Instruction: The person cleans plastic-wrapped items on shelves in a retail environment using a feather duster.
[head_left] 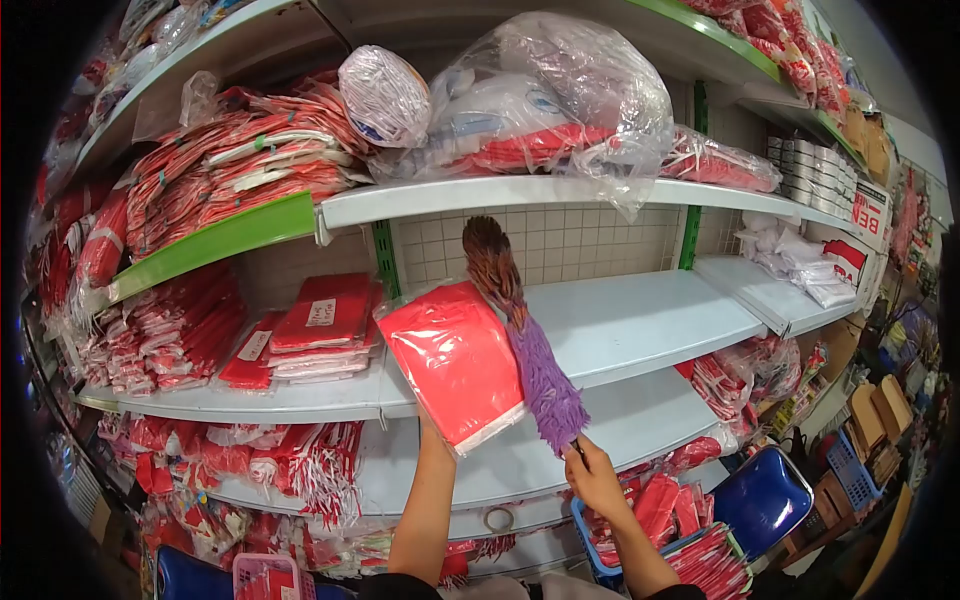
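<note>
My left hand (434, 438) holds up a flat red packet (450, 355) in clear plastic wrap, with a white lower edge. The packet hides most of that hand's fingers. In my right hand (594, 474) is the dark handle of a feather duster (540, 370), my fingers closed around it. The duster points upward, purple near the handle and brown at its tip, and overlaps the packet's right edge. Both things are in front of the middle shelf (650, 315). Left of the packet, a stack of similar red packets (322, 315) with white labels lies on that shelf.
The upper shelf (520, 195) bears red bundles (250, 160) and a large clear plastic bag (570, 95). At the right are stacked rolls (815, 175) and white packets (805, 262). Below stand a blue chair (763, 500), a pink basket (262, 572) and baskets of red goods (660, 515).
</note>
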